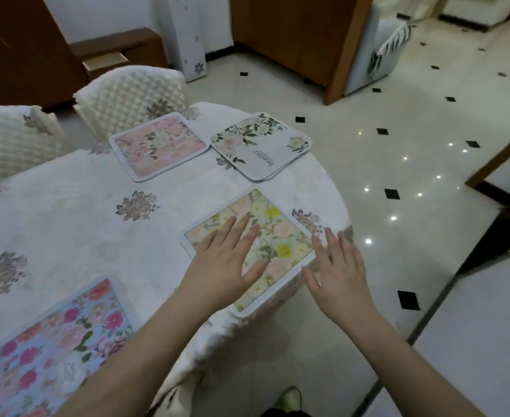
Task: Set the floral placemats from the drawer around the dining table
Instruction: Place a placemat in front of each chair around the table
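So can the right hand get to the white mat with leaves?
Probably yes. The right hand is open by the table edge, and nothing stands between it and the white mat farther along the table.

Under the flat left hand [229,260] lies a placemat [273,236] in pale green and cream, strewn with peach and bright yellow blooms and bordered in white. Well left of that hand, nearer the person, a blue placemat [52,350] carries hot-pink, coral and white flowers with green leaves. Beyond the hands, a pink placemat [159,144] shows soft peach and cream blossoms; just right of it a white stack of placemats [261,145] bears dark green leaves, pale roses and black lettering. The tablecloth [76,212] is cream with grey-brown floral sprigs. Right of the right hand [338,266], the floor [428,115] is glossy cream tile with black diamonds.
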Available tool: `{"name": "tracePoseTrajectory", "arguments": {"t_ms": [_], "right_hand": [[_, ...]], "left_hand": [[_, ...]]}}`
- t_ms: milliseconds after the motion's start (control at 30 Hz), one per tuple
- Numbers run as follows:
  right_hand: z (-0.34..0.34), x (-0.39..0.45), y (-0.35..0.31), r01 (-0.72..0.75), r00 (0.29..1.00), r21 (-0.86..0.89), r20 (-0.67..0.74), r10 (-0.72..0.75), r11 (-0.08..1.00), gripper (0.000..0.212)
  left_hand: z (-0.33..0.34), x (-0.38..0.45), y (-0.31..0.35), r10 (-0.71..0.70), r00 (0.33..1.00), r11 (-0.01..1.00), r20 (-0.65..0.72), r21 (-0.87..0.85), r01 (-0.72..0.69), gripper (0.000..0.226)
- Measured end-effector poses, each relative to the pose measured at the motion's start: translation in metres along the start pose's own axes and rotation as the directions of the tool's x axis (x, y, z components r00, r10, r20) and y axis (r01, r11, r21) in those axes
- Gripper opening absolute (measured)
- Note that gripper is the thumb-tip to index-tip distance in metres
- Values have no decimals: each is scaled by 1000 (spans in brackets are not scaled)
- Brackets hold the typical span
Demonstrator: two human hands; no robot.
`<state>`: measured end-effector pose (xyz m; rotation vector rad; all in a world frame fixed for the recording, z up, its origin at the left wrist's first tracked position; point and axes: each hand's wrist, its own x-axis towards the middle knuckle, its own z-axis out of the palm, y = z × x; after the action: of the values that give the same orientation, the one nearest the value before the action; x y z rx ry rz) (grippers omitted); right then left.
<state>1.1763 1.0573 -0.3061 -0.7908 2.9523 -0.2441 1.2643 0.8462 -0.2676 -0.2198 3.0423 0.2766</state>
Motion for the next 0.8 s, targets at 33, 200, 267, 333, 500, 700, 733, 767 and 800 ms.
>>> {"name": "tracePoseTrajectory", "arguments": {"t_ms": [33,200,267,333,500,700,733,767,800], "right_hand": [[-2,6,13,-21,1000,4,3,21,1000,74],[-20,30,73,-86,996,40,-18,87,995,66],[-28,37,92,-117,993,58,-16,118,991,62],[-37,43,108,-145,989,63,-22,146,987,67],[-60,53,143,-201,977,35,-66,203,979,73],[-77,69,189,-296,950,46,-95,299,954,65],[-80,73,197,-313,944,42,-92,316,949,62],[-82,76,205,-332,938,41,-87,335,942,61],[-84,80,212,-350,933,39,-82,352,936,62]], "left_hand": [[-5,12,6,6,1000,1000,-1,-9,-6,85],[-15,66,41,36,999,998,6,58,-36,86],[-19,86,60,62,998,996,1,65,-62,87],[-24,104,80,101,994,993,-32,69,-99,86],[-23,158,126,207,978,976,-42,77,-203,85],[-9,224,168,322,947,945,-4,54,-321,90],[-8,234,175,341,940,939,-1,48,-341,90],[-7,246,181,359,933,932,3,38,-359,90],[-7,257,186,377,926,926,8,32,-377,90]]}}
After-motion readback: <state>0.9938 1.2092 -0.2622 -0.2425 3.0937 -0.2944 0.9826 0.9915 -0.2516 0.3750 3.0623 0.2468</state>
